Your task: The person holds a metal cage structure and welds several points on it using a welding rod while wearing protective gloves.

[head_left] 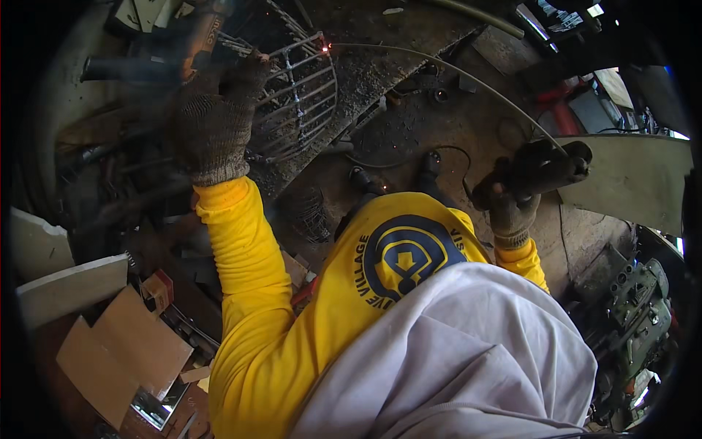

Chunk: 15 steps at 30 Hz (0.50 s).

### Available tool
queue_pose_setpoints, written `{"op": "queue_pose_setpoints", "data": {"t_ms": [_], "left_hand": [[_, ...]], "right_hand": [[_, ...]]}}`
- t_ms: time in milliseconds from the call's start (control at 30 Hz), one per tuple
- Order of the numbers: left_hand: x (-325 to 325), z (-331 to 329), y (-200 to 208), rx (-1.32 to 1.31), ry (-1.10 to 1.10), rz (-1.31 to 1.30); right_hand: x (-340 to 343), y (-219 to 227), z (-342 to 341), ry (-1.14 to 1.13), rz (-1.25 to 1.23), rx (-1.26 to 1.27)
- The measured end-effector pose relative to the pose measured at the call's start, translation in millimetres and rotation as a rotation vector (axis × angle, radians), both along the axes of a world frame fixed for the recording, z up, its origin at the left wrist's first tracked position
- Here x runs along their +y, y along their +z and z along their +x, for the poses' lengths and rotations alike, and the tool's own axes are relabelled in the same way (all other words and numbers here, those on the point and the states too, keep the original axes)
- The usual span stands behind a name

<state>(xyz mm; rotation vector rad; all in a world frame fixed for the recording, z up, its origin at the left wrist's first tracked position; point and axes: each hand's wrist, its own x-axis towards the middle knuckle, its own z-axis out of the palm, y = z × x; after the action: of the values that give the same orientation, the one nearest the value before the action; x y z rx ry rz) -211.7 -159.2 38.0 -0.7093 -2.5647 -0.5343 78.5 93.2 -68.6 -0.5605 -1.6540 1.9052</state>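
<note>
One gloved right hand (513,208) was clamped around a black holder (553,168), its thin rod (458,69) reaching a glowing spot (325,48) on a metal grille (297,95) atop a dark workbench (376,77); whether the left hand (216,123), beside an orange tool (200,42), gripped anything was unclear.

Our left hand (216,128) covers the adjoining end of the metal grate (306,104), and its fingers blur near the orange tool (203,40) just beyond; we cannot tell whether they grip it. A dark holder (550,168) hides some fingers of our right hand (512,218). The red glow (325,48) ahead, between the hands, is too small to resolve.
</note>
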Motion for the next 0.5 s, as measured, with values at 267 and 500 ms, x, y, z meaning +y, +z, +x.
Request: {"op": "queue_pose_setpoints", "data": {"t_ms": [267, 500], "left_hand": [[-1, 1, 2, 0.039, 0.017, -0.104], [-1, 1, 2, 0.015, 0.033, -0.123]], "right_hand": [[1, -12, 3, 0.0, -0.025, -0.012], [5, -18, 10, -0.003, -0.03, -0.118]]}}
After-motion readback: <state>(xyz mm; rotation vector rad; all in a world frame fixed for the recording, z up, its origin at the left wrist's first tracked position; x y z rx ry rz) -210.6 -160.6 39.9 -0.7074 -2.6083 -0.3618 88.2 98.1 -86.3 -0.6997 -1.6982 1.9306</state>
